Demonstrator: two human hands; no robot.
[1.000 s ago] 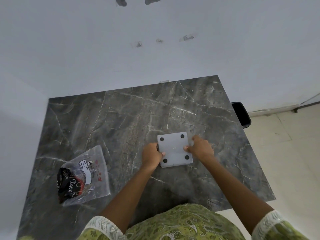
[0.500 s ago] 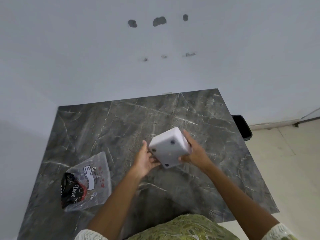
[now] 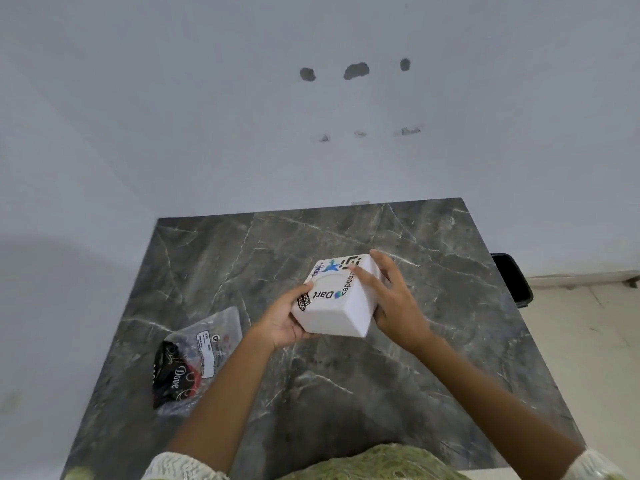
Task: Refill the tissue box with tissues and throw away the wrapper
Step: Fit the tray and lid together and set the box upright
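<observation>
A white cube-shaped tissue box with stickers and a round opening on its top face is held above the dark marble table, tilted. My left hand grips its left lower side. My right hand holds its right side, with the thumb lying across the top. No tissue shows in the round opening. A clear plastic wrapper with black and red print lies flat on the table to the left, apart from both hands.
A white wall stands right behind the table. A black bin sits on the floor by the table's right edge. My green patterned clothing fills the bottom of the view.
The box lay upside down on the table with its four-dot base up. Both hands lifted it and turned it over, so its sticker-covered top now faces up.
</observation>
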